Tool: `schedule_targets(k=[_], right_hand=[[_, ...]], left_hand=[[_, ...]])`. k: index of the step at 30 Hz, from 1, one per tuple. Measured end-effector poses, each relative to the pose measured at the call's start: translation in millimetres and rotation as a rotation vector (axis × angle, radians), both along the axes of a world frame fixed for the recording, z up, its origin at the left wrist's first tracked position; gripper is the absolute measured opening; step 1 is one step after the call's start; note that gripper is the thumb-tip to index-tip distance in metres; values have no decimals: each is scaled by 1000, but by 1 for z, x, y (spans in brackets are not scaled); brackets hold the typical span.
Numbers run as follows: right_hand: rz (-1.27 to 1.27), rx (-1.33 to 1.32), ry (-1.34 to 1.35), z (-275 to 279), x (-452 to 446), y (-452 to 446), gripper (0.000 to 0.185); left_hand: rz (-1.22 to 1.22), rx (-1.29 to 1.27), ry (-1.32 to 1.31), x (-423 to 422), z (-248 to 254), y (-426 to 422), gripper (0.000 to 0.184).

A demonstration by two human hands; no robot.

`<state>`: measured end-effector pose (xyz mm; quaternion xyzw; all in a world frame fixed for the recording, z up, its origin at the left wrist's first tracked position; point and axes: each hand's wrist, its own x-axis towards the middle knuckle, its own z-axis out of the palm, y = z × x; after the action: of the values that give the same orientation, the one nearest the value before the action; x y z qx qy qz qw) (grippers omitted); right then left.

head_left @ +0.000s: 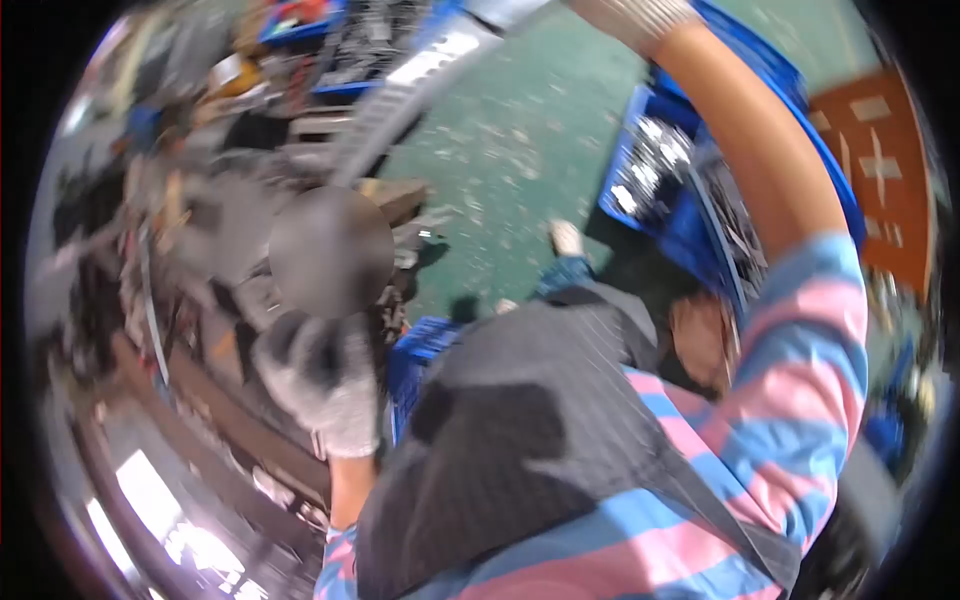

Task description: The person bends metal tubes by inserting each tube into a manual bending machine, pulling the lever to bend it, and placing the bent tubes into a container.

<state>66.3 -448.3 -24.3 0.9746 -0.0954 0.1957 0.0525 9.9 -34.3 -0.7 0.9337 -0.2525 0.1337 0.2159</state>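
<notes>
My left hand (322, 385), in a pale glove with dark finger patches, is at the lower edge of a blurred grey round disc (332, 252). Motion smears its fingers, so its grip is unclear. A long metal strip with holes (430, 70) slants from the top centre down to the disc's upper side. At the top edge my right hand (632, 18) also wears a pale glove. Its fingers are cut off by the frame, near the strip's upper end, and what they hold is hidden.
Blue crates of shiny metal parts (645, 170) stand on the green floor (500, 150) at right. Another blue crate (425, 350) is beside my apron. Blurred machinery and rusty bars (235, 410) fill the left. An orange-brown board (880, 170) is at far right.
</notes>
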Motion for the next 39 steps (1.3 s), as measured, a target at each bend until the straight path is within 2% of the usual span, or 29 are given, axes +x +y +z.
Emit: schedule_targets(k=[1,2,3,4,5,6,7,8,10,11,12,14,15,16,17,18,19,20,22,23,25,27,28,31,33,35,36,39], right_hand=[[50,-9,-6,-2,0,-4,18],[207,-5,-78,-22,-3,-19,17],[61,18,31,-18,-1,-15,18],[141,10,-100,-21,-1,-18,14],[91,18,-2,-14,-1,-16,15],[53,55,58,-4,-6,-11,18],[78,50,70,3,-11,-10,31],[117,-61,-119,11,-20,-1,35],[202,-43,-260,36,-49,39,38],[251,77,-211,53,-69,69,38],[406,323,-169,59,-89,97,34],[669,1180,270,81,-118,147,29],[826,1452,238,63,-124,168,32],[485,2013,715,74,-130,180,35],[432,2165,793,68,-126,191,38],[362,2291,652,58,-124,203,36],[290,2411,499,53,-123,212,35],[290,2401,496,58,-121,216,35],[87,2303,415,68,-115,223,39],[80,2294,418,63,-113,226,39],[123,2274,402,52,-105,231,38],[178,2027,477,54,-92,220,36],[184,1925,513,49,-86,216,35],[147,1678,630,54,-66,206,33],[114,1670,646,49,-56,204,31],[128,1849,598,29,-44,199,27],[96,1884,530,26,-40,204,24],[92,1899,564,33,-37,208,25]], left_hand=[[-24,37,-22,0,5,-4,21],[-52,-16,4,-2,11,-7,22],[-93,-76,32,-5,17,-8,23],[-71,-157,106,-13,29,-11,24],[-65,-247,193,-21,43,-14,25],[-93,-300,190,-27,61,-12,25],[-156,-374,81,-28,70,-8,17],[-32,-546,103,-35,74,-7,13],[-43,-910,185,-27,74,-3,15],[-54,-1094,206,-23,73,-1,18],[-260,-1263,260,-16,77,-12,19],[-443,-1396,384,-21,74,-33,17],[-529,-1459,454,-24,72,-43,18],[-596,-1434,508,-27,59,-49,21],[-552,-1469,710,-37,53,-45,23],[-489,-1508,909,-48,47,-41,31],[-411,-1459,1010,-53,41,-30,32],[-334,-1409,1111,-59,35,-20,34],[-303,-1273,905,-60,22,-10,41],[-304,-1284,908,-63,21,-6,41],[-235,-1332,676,-57,27,2,51],[-158,-1323,486,-47,22,18,62],[67,-1189,157,-41,18,22,56],[170,-576,-381,-25,47,39,56],[-248,-158,-243,-24,51,32,55],[-269,-35,7,-28,35,9,47],[-281,27,23,-26,30,6,45],[-179,61,30,-19,10,7,41]])
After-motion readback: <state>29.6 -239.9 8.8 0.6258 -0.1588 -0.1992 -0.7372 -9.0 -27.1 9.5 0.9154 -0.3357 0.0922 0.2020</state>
